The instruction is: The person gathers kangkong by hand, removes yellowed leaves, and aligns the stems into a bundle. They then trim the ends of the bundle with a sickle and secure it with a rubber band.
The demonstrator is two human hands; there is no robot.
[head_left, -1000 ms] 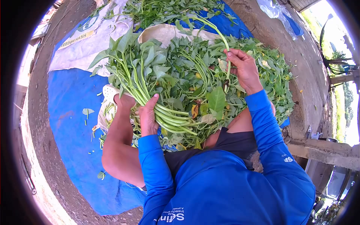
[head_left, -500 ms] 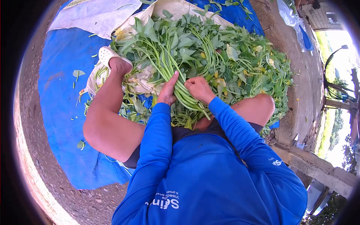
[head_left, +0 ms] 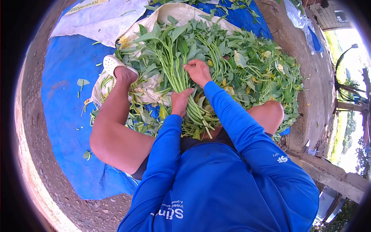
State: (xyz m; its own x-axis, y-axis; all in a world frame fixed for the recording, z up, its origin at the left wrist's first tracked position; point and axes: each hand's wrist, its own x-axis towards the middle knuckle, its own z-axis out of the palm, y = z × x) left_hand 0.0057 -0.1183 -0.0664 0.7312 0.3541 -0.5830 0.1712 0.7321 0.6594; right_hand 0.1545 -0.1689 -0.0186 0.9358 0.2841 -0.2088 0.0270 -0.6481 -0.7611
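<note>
Leafy green stems form a bunch (head_left: 174, 69) in front of me, their leaves pointing away and the cut ends near my lap. My left hand (head_left: 180, 101) is wrapped round the lower part of the bunch. Higher up, at the bunch's right side, my right hand (head_left: 198, 72) has its fingers pinched together against the stems; what lies between the fingertips is too small to tell. A large heap of leafy stems (head_left: 255, 73) spreads to the right and beneath both hands.
The heap lies partly on a pale sack (head_left: 150, 89) over a blue tarp (head_left: 63, 104). Cut stem pieces and single leaves are scattered at the left. My bent legs flank the heap, with a white clog (head_left: 111, 65) at the left. A concrete post (head_left: 328, 170) lies at the right.
My right hand has moved up along the bunch, away from my body. My left hand has shifted slightly right and down, still round the stems. The bunch now stands more upright in view.
</note>
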